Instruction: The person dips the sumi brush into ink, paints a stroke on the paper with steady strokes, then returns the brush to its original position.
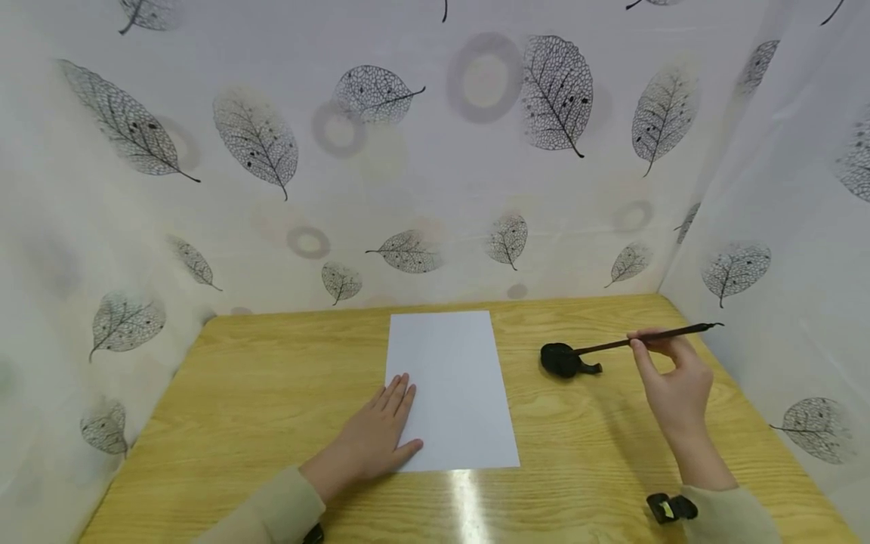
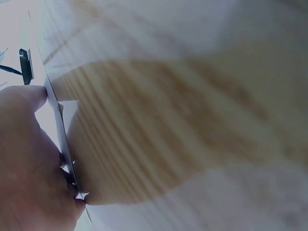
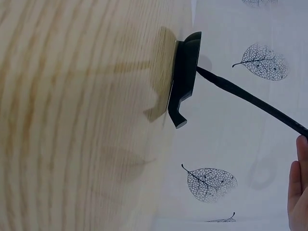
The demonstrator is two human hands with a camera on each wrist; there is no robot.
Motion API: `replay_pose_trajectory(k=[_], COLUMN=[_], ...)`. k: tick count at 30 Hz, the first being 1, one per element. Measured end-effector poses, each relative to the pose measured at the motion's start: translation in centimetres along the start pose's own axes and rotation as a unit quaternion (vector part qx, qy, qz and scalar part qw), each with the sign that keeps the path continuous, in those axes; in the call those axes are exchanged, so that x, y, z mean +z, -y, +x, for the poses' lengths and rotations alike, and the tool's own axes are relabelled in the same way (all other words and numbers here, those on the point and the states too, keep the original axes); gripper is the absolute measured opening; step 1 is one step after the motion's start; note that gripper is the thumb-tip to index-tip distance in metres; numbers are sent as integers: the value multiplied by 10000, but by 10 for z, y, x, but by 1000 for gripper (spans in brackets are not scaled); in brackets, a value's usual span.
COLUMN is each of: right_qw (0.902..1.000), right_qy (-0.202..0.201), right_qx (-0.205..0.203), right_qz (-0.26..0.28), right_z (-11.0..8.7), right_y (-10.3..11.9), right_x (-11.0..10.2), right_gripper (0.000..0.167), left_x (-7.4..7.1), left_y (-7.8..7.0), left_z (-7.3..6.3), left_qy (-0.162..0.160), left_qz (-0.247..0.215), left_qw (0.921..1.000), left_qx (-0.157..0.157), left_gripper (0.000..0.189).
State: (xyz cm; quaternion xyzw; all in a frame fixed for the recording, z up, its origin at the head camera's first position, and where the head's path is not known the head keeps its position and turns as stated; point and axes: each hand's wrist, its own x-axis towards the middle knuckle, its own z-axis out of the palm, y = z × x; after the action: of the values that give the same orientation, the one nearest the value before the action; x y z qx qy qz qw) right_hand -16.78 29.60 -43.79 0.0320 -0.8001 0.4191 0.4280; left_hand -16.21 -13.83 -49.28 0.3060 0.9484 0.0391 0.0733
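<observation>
Paper [image 1: 451, 378]: a white sheet lying flat near the middle of our desk [image 1: 272, 385], under the fingers and thumb of our left hand and well to the left of our right hand.
Left hand [image 1: 372, 442]: laid flat over the sheet's lower left edge, its fingers straight and the thumb spread apart from them, pressing rather than gripping.
Right hand [image 1: 680, 385]: raised above the desk, holding the brush in a pinch of thumb and fingers.
Brush [image 1: 608, 346]: dark and slender, slanting down leftward from our right hand, its upper end sticking out past the fingers; in the right wrist view we see its tip meet the upper part of the dish, though how deep it goes we cannot tell.
Dish [image 1: 559, 361]: black, with a short curved handle, standing on the desk between the paper and our right hand, apart from both.
Cloth [image 1: 435, 181]: pale, printed with dark leaves, hanging behind and beside the desk.
</observation>
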Motion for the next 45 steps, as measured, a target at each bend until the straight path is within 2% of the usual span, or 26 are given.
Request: replay_pose_trajectory(k=[6, 19, 26, 32, 39, 45], right_qw=[10000, 9998, 9997, 9996, 9994, 9991], right_qy=[20, 61, 79, -88, -200, -326], right_qx=[-12, -127, -12, -105, 26, -59], right_qz=[-42, -167, -240, -244, -264, -248], right_z=[0, 0, 2, 4, 7, 9], right_y=[0, -5, -4, -4, -5, 2], right_x=[0, -3, -8, -13, -18, -23], right_gripper=[14, 18, 17, 15, 14, 19], left_x=[-1, 7, 9, 10, 10, 5], left_y=[-2, 1, 2, 2, 2, 0], left_z=[0, 1, 1, 1, 1, -1], left_qy=[12, -35, -88, -138, -146, -196], left_qz=[-58, 36, 42, 24, 89, 84], left_qw=[10000, 10000, 10000, 9999, 9999, 9998], left_qx=[-33, -13, -6, 13, 14, 53], left_gripper=[87, 89, 89, 89, 88, 87])
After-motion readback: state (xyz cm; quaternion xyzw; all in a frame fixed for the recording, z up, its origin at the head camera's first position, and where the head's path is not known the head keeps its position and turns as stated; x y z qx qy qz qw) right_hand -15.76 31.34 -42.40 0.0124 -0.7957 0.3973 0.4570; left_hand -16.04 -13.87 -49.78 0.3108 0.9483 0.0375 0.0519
